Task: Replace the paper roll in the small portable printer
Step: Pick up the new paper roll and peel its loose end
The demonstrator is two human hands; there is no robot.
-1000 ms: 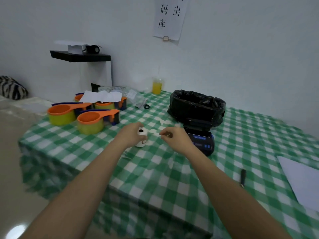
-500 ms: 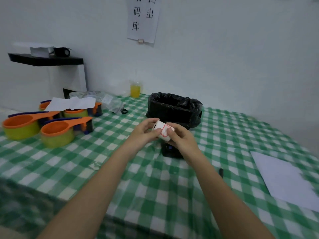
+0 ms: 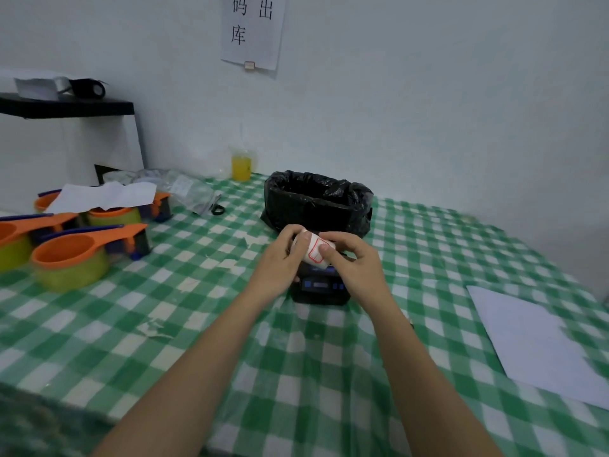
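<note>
White paper wound into a small roll with a red outlined label [image 3: 315, 251] sits pinched between both hands above the small black portable printer with a blue-lit front panel [image 3: 320, 287]; the left hand [image 3: 282, 261] curls round the roll's left side with its thumb pressed on top, and the right hand [image 3: 353, 261] closes on the right side with its thumb against the red-marked face; both sets of fingers are bent tight on the roll, none spread. Whether the roll touches the printer or is held just over it cannot be told, since the hands cover the printer's top; the printer itself rests on the green-and-white checked tablecloth [image 3: 204, 324], just in front of the black bin lined with a crinkled black plastic bag [image 3: 317, 203]. Well to the left stand orange plastic scoops set in yellow-green cups [image 3: 71, 258], with a creased white sheet of paper [image 3: 102, 196] lying across the farther ones; a clear cup of yellow drink [image 3: 241, 166] stands by the wall behind the bin; a flat pale sheet [image 3: 534, 344] lies on the cloth at the right; a white notice with black characters [image 3: 252, 31] hangs on the wall above.
</note>
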